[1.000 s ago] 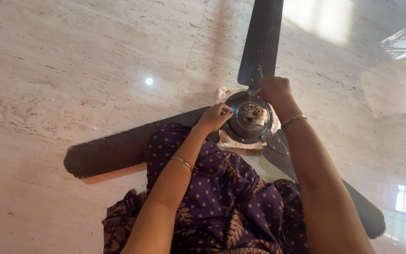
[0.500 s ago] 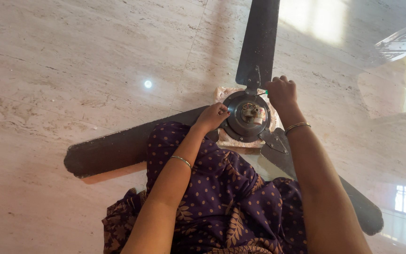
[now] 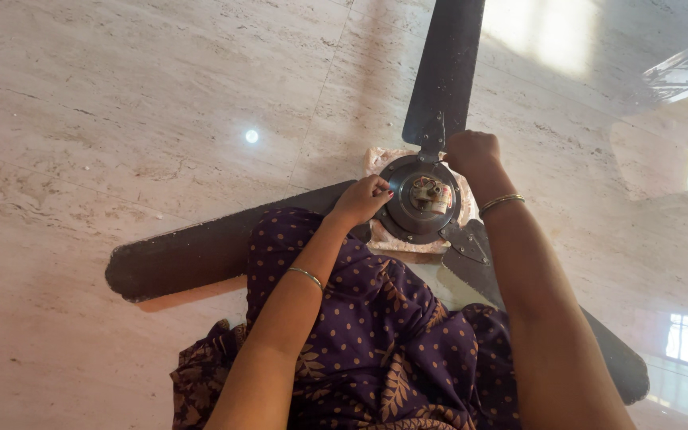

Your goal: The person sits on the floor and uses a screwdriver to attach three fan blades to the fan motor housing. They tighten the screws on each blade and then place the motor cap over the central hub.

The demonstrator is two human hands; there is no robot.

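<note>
Purple dotted fabric (image 3: 376, 334) covers the lap nearest the camera. Left hand (image 3: 364, 199) pinches the rim of the ceiling fan hub (image 3: 420, 199), which sits on a cloth pad on the marble floor. Right hand (image 3: 471, 153) is fisted by the far blade (image 3: 443, 72); can't tell what it holds. Reckon the hub could skid if that steadying pinch loosens.
</note>
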